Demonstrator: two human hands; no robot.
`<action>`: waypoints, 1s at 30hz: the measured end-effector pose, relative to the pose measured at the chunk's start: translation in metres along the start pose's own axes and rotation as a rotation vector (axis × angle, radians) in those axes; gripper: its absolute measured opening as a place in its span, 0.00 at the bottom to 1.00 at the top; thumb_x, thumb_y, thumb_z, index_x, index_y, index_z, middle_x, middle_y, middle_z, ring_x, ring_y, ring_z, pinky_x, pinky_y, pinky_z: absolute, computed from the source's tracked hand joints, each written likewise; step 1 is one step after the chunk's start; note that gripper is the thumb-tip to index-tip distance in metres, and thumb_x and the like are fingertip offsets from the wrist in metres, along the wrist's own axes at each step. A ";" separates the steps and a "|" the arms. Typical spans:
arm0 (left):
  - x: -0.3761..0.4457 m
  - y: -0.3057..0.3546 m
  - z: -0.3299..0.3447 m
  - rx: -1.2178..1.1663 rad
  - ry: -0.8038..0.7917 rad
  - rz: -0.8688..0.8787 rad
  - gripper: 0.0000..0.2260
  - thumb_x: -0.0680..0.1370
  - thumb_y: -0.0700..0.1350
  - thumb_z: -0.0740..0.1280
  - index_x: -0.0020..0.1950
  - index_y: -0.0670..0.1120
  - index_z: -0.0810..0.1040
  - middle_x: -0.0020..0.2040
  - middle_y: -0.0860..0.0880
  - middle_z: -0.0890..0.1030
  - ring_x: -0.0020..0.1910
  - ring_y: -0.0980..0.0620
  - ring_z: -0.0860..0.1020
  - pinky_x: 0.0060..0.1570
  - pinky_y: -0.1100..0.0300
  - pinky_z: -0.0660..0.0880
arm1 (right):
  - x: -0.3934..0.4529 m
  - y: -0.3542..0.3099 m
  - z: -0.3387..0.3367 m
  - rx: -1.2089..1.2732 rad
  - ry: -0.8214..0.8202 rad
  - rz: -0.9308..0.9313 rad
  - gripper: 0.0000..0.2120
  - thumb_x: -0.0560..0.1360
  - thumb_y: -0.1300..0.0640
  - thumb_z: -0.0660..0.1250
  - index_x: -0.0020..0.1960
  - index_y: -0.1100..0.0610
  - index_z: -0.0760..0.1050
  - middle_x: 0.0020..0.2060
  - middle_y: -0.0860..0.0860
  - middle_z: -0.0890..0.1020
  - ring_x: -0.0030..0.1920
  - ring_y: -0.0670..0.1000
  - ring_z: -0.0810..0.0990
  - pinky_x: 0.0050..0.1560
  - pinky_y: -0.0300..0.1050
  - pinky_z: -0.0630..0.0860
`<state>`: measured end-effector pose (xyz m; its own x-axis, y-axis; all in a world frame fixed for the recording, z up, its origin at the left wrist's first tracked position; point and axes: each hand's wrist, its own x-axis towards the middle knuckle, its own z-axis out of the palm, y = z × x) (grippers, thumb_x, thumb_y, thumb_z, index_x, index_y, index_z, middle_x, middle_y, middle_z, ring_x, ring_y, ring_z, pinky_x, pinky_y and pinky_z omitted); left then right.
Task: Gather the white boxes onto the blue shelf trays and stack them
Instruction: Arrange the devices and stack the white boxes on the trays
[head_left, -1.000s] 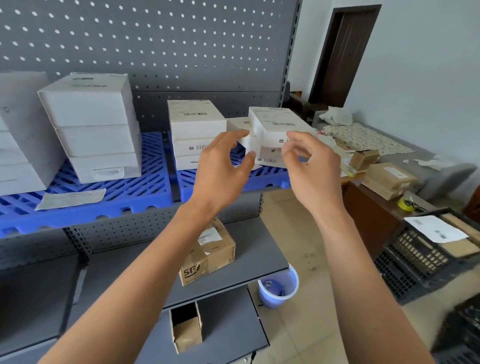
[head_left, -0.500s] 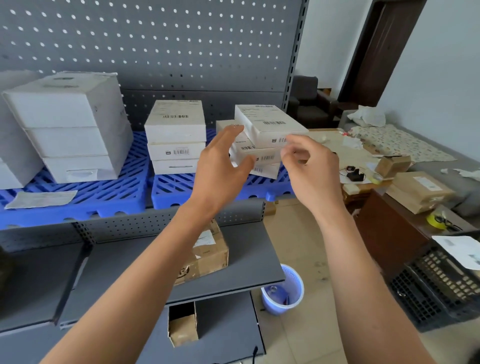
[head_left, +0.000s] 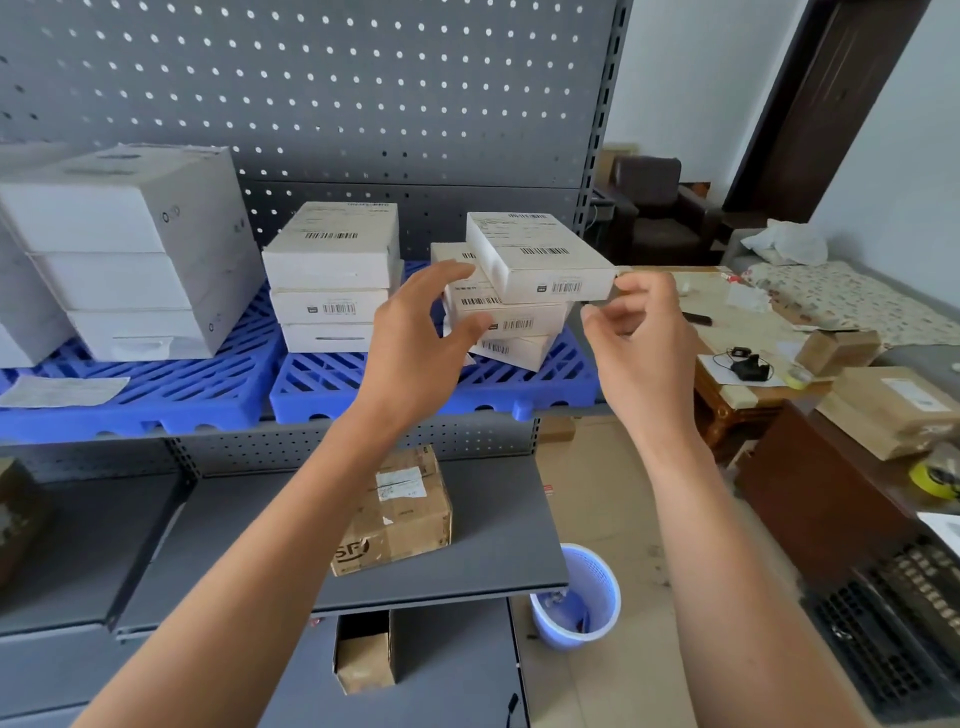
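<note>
Even, soft daylight fills the storeroom, brightest on the pale wall (head_left: 675, 78) at 1 o'clock, with no hard glare. Shadows are faint: a dim band lies under the blue trays (head_left: 156, 395) at 9 o'clock, and the lower grey shelf (head_left: 260, 545) at 7 o'clock sits darker. The wide lens bows the pegboard post (head_left: 605, 130) and stretches both forearms toward the bottom edge. The large white boxes (head_left: 130, 249) at 9 o'clock look smeared and soft, and barcode print on the central boxes is only partly legible.
</note>
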<state>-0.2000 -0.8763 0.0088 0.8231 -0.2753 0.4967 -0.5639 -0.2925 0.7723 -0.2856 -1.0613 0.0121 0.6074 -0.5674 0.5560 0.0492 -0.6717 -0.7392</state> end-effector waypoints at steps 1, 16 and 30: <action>0.001 0.000 0.001 -0.001 -0.001 0.001 0.21 0.79 0.47 0.72 0.72 0.53 0.74 0.69 0.57 0.76 0.68 0.56 0.74 0.66 0.52 0.75 | 0.001 0.001 0.001 0.011 -0.007 0.006 0.16 0.76 0.54 0.72 0.61 0.51 0.71 0.45 0.44 0.82 0.46 0.44 0.80 0.49 0.51 0.80; 0.007 -0.002 0.009 -0.050 -0.078 0.014 0.23 0.81 0.43 0.69 0.75 0.54 0.70 0.67 0.55 0.79 0.66 0.55 0.77 0.63 0.51 0.78 | 0.010 0.009 0.005 0.193 -0.164 0.048 0.23 0.83 0.54 0.63 0.76 0.53 0.64 0.62 0.44 0.79 0.50 0.31 0.77 0.42 0.21 0.70; 0.010 -0.006 0.010 -0.159 -0.168 0.043 0.26 0.83 0.38 0.64 0.79 0.53 0.64 0.70 0.61 0.75 0.71 0.53 0.74 0.63 0.46 0.78 | 0.004 0.005 0.012 0.324 -0.122 0.036 0.18 0.81 0.52 0.66 0.69 0.55 0.70 0.60 0.46 0.82 0.59 0.42 0.81 0.48 0.32 0.79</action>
<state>-0.1886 -0.8863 0.0052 0.7684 -0.4370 0.4675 -0.5692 -0.1328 0.8114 -0.2730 -1.0613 0.0061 0.7028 -0.5138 0.4920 0.2629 -0.4551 -0.8508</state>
